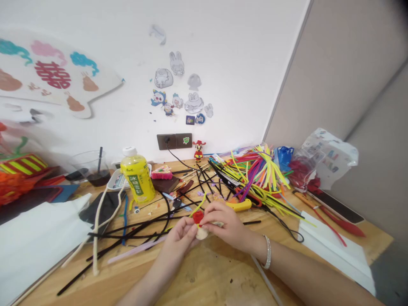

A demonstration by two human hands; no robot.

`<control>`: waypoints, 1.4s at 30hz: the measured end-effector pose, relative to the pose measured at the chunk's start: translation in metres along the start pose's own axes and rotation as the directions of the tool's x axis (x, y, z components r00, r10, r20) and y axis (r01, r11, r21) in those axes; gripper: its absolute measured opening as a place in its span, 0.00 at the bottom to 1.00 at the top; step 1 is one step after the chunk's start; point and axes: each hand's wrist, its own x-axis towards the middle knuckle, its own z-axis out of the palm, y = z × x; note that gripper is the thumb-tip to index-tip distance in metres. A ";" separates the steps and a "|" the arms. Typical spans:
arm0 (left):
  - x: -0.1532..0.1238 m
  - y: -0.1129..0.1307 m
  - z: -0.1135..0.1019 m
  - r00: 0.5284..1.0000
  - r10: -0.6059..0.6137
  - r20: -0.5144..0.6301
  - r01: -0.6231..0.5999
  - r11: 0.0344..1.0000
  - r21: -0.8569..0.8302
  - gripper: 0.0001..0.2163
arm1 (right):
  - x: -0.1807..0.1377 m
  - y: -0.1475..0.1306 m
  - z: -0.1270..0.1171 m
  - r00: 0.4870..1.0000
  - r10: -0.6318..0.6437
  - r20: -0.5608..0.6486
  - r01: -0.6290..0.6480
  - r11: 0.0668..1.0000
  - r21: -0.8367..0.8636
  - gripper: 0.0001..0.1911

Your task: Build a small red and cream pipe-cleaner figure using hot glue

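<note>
Between my two hands is a small craft figure with a red top (198, 217) and a cream-coloured lower part (202, 233). The fingers of my left hand (183, 234) close round it from the left. From the right, my right hand (225, 223) pinches at the red part with thumb and fingertips. A yellow-green pipe cleaner (199, 205) sticks up just behind the figure; whether it is joined to it I cannot tell. Black pipe cleaners (137, 225) lie across the wooden table beyond my left hand. Close behind my right hand rests a yellow-handled tool (239, 205).
A yellow drink bottle (137, 176) and a plastic cup (97, 172) with dark liquid stand at the left. Many coloured pipe cleaners (263, 170) are heaped behind. A small red figurine (199, 151) stands by the wall. White paper (334, 250) and a phone (336, 206) lie right.
</note>
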 end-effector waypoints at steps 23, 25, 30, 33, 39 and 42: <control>0.006 -0.003 -0.006 1.000 0.013 -0.029 -0.011 0.997 0.071 0.16 | 0.001 -0.003 0.001 0.997 0.027 0.073 -0.029 0.999 0.026 0.04; 0.006 -0.002 -0.006 1.000 0.000 -0.030 0.002 0.998 0.066 0.16 | 0.001 -0.003 0.001 0.998 0.020 0.060 -0.022 0.999 0.031 0.05; 0.007 -0.004 -0.007 1.000 0.019 -0.021 -0.018 0.998 0.056 0.15 | 0.000 -0.005 -0.001 0.997 -0.007 0.078 0.006 1.000 0.005 0.05; 0.011 -0.008 -0.011 1.000 0.001 0.005 -0.001 0.999 0.042 0.17 | 0.000 -0.006 -0.001 0.993 0.015 0.119 -0.010 0.999 -0.042 0.05; 0.011 -0.008 -0.012 1.000 -0.015 0.025 0.014 0.999 0.037 0.18 | 0.003 -0.004 0.002 0.992 0.073 0.101 -0.074 0.997 0.008 0.02; 0.007 -0.003 -0.008 1.000 -0.008 0.004 0.008 0.999 0.034 0.15 | 0.004 -0.004 -0.003 0.992 0.075 0.106 -0.080 0.996 0.040 0.03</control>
